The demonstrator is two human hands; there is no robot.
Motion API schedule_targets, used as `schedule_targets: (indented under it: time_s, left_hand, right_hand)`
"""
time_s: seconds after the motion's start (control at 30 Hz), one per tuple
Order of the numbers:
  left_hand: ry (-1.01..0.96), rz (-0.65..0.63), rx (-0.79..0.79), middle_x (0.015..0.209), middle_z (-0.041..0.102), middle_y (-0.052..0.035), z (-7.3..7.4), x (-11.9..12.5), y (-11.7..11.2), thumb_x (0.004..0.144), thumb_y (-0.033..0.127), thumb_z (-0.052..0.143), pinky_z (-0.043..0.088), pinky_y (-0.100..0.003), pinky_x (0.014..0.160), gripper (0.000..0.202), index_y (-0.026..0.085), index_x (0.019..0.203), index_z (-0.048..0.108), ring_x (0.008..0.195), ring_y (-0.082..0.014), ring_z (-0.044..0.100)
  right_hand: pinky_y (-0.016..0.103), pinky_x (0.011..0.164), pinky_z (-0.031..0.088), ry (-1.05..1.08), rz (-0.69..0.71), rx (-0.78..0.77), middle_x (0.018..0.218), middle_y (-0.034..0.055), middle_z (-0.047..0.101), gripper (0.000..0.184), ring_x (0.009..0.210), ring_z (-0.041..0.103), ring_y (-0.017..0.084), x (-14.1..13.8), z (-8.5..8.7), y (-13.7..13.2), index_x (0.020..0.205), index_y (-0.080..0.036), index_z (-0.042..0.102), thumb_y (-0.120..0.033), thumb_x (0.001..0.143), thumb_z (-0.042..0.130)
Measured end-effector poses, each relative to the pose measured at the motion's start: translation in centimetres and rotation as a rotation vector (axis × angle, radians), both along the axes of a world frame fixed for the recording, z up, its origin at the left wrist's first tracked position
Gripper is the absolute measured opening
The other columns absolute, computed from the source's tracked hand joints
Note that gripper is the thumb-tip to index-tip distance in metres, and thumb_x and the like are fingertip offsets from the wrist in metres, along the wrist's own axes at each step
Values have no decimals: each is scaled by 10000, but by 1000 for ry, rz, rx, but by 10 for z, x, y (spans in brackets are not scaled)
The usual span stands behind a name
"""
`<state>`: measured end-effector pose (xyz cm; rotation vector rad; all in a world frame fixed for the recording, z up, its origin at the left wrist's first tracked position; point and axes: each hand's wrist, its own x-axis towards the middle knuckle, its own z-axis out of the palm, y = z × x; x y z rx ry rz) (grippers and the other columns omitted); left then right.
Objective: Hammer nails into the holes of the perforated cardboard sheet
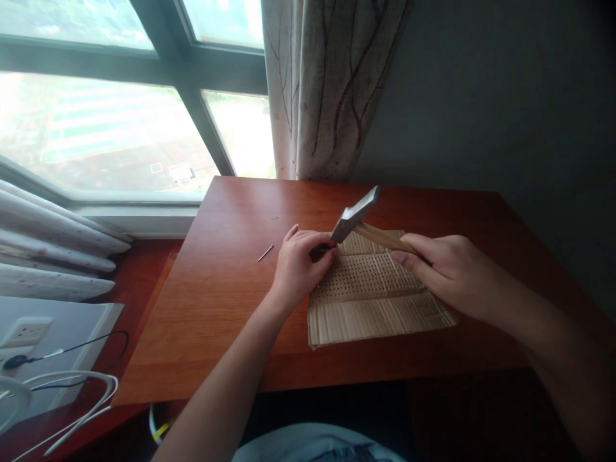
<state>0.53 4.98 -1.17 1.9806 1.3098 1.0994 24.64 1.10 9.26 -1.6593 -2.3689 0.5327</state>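
Observation:
My right hand (445, 269) is wrapped round the wooden handle of a hammer (359, 215), whose grey metal head slants over the far left part of a cardboard sheet (380, 319). Rows of small holes run across the middle of the cardboard. Close under the hammer head, my left hand (308, 260) rests at the cardboard's left edge with thumb and forefinger pinched together. What lies in that pinch is hidden. To the left of this hand a thin metal nail (265, 253) lies on the table.
The reddish-brown wooden table (202, 321) stands beside a window (120, 128). A patterned curtain (332, 83) hangs behind its far edge. White cables (81, 378) and a wall socket (29, 332) are at the lower left.

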Motion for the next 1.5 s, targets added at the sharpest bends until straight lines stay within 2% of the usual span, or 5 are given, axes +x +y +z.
schedule_targets:
  time_s: [0.37, 0.7, 1.0, 1.27, 1.5]
  left_hand:
    - [-6, 15, 2, 952, 787, 19, -2, 1, -1, 853, 187, 674, 320, -574, 1199, 73, 249, 869, 711, 873, -177, 707]
    - [1, 30, 13, 957, 793, 23, -5, 2, 0, 863, 195, 670, 323, -575, 1203, 67, 253, 866, 704, 908, -186, 717]
    - [-2, 33, 4, 956, 794, 24, -4, 2, -1, 863, 190, 667, 311, -567, 1206, 70, 250, 844, 697, 892, -183, 713]
    - [13, 30, 13, 954, 796, 22, -3, 2, -1, 853, 184, 662, 314, -560, 1201, 80, 248, 824, 701, 879, -184, 711]
    - [8, 34, -7, 962, 798, 25, -2, 2, -2, 852, 188, 658, 307, -574, 1207, 81, 254, 839, 703, 914, -193, 717]
  right_hand:
    - [298, 505, 314, 51, -34, 21, 546, -48, 493, 398, 476, 477, 125, 0, 5, -2, 736, -238, 484, -480, 1052, 462]
    - [296, 510, 311, 25, -16, 32, 558, -40, 502, 430, 479, 482, 123, -1, -2, -1, 726, -231, 479, -510, 1051, 447]
    - [302, 511, 302, 6, -15, 30, 570, -33, 521, 407, 487, 496, 133, -4, 1, -1, 709, -238, 431, -466, 1044, 471]
    - [302, 524, 313, -8, -17, 1, 593, -32, 524, 353, 509, 511, 138, -6, -1, -2, 735, -236, 459, -411, 1041, 473]
    - [294, 495, 311, 40, -27, 36, 559, -38, 508, 381, 472, 489, 132, -5, -2, -6, 739, -242, 465, -463, 1049, 452]
